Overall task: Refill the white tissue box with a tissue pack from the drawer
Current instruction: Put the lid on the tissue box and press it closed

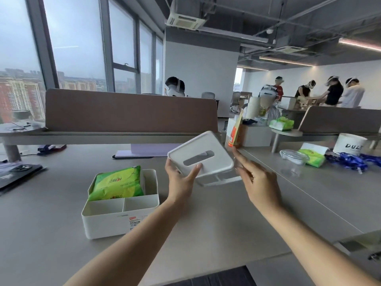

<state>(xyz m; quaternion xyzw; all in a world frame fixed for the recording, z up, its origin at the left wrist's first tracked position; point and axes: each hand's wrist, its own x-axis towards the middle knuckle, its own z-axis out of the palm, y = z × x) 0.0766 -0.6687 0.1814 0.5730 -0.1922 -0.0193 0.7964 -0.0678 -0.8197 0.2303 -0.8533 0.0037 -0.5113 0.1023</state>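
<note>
Grey desk fills the near view, backed by a brown divider panel and tall windows, with other people working far off on the right. Take the white tissue box as the landmark: it sits open-topped on the desk, its label facing the wearer. Inside its larger rear compartment lies the green tissue pack, slightly tilted with one end riding up against the far wall, so it looks dropped in rather than pressed flat. The two small front compartments appear empty.

Up and to the right of the box, lifted clear of the desk, is the slotted lid, tilted with its top face toward the camera. The left hand grips its near-left corner, thumb on the top and fingers curled beneath. The right hand is at the lid's right edge with fingers stretched long and loose; whether they actually press the rim or only steady it is hard to tell from this angle. Held this way, the lid is probably being turned to line up its slot with the pack before going back on the box. Further right of the box, well apart, lie a clear bowl and another green pack.
</note>
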